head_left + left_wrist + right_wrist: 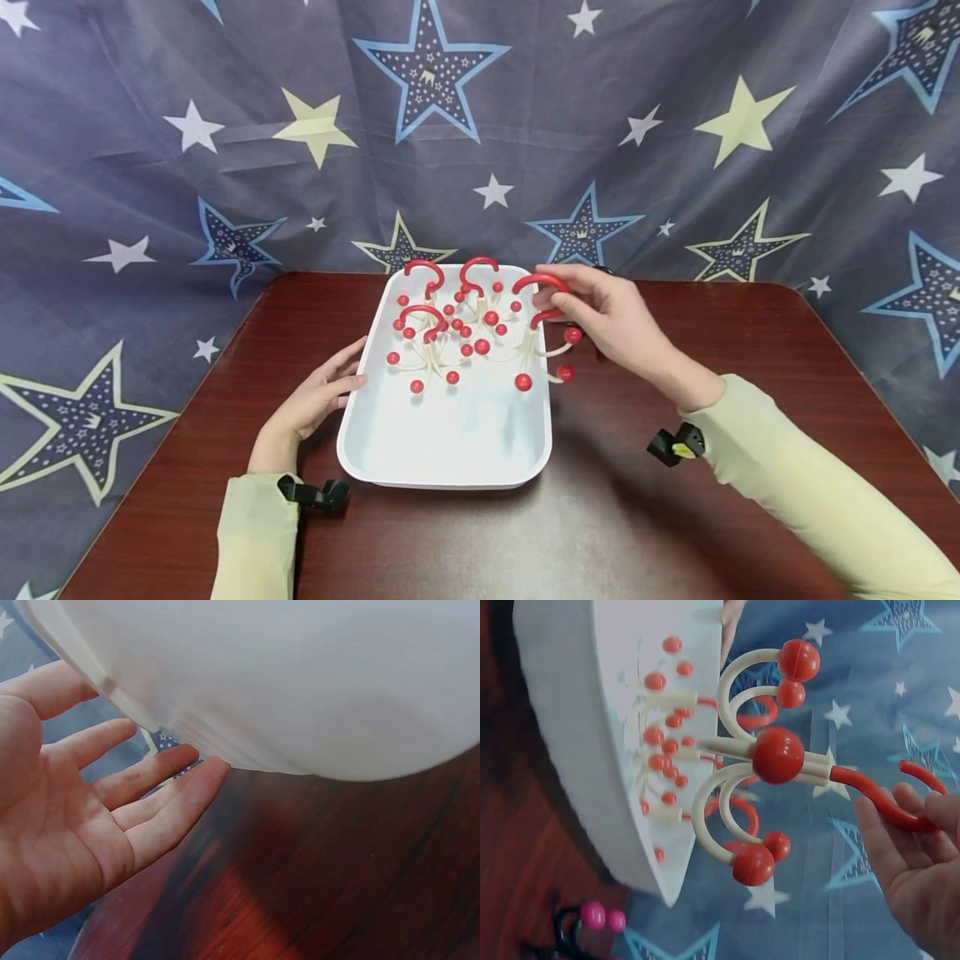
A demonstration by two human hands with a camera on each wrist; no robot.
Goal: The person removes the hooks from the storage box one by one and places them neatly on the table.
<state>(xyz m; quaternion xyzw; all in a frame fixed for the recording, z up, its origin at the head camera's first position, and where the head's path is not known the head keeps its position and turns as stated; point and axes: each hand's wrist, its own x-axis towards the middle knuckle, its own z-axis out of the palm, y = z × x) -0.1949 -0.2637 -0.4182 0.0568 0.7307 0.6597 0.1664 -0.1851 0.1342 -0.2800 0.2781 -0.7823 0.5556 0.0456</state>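
My right hand (611, 321) grips the red hook handle of a scalp massager (522, 382), which has cream curved prongs tipped with red balls. It hangs over the right side of a white tray (442, 442); the right wrist view shows its prongs (778, 755) in front of the tray's wall. Inside the tray stand three like massagers, one at front left (423, 310), one at back left (425, 264) and one at back right (478, 261). My left hand (318, 396) rests along the tray's left side, its extended fingers (199, 795) against the outer wall.
A dark reddish-brown wooden table (750, 400) lies under the tray. Behind it hangs a grey cloth (487, 225) with stars. Partly hidden behind my right hand is a black thing (603, 271); pink balls (594, 915) on black show in the right wrist view.
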